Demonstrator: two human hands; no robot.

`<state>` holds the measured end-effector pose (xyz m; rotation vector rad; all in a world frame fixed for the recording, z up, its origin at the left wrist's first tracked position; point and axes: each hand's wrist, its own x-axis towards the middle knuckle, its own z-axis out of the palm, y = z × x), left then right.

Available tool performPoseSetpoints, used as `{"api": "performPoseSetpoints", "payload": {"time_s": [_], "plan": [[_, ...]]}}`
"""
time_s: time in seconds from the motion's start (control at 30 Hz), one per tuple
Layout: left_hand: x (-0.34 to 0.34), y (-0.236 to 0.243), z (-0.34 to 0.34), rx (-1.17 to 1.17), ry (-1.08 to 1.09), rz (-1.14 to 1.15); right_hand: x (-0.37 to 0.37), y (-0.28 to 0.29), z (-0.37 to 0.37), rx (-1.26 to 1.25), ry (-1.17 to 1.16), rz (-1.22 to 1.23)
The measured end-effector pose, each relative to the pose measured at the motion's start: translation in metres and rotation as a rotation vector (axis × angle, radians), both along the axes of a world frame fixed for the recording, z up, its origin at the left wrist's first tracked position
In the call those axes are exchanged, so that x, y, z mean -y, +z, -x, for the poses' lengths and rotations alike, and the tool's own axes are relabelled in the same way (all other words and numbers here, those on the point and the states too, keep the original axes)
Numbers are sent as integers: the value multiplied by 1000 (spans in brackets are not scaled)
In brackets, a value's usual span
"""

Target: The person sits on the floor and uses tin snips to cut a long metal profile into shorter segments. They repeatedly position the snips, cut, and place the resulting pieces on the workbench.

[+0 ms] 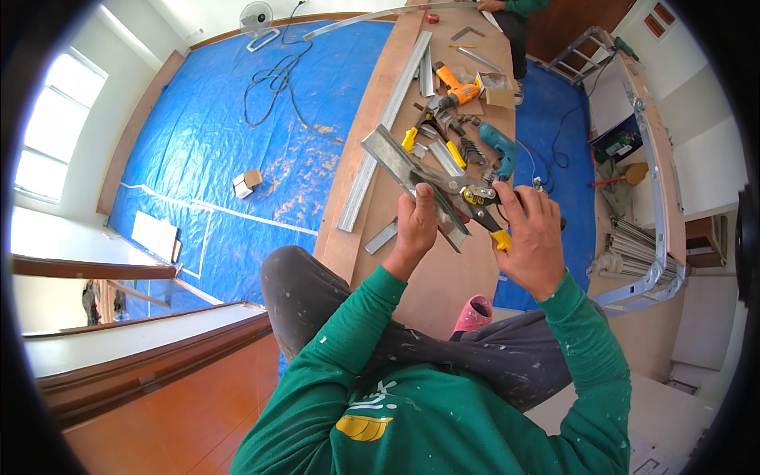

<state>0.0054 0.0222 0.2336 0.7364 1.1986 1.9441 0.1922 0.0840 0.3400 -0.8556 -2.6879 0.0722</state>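
My left hand is closed round a short grey metal channel, held at a slant above the board, its thumb on top. In my right hand is a pair of tin snips with yellow and black handles. Their jaws meet the channel's edge just past my left thumb; whether they bite into it I cannot tell. Beyond my hands lie a teal drill, an orange power tool and another yellow-handled hand tool.
A long metal channel runs along the wooden board's left side. Blue sheeting covers the floor, with a cable and a small box on it. A person stands at the far end. A ladder is on the right.
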Motion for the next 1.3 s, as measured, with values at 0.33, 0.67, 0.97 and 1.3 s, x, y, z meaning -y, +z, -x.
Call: {"api": "performPoseSetpoints", "payload": {"time_s": [0.33,0.67,0.97,1.3], "plan": [[-3,-18,12,-255,141,-14,7,3,-2,-63,-3,214],[0,-9,16,-340,59,-75,7,8,-6,-102,9,313],[9,13,35,-292,-264,-39,-2,3,-13,-165,62,571],[19,31,36,-242,-227,46,-11,0,-15,-137,102,842]]}}
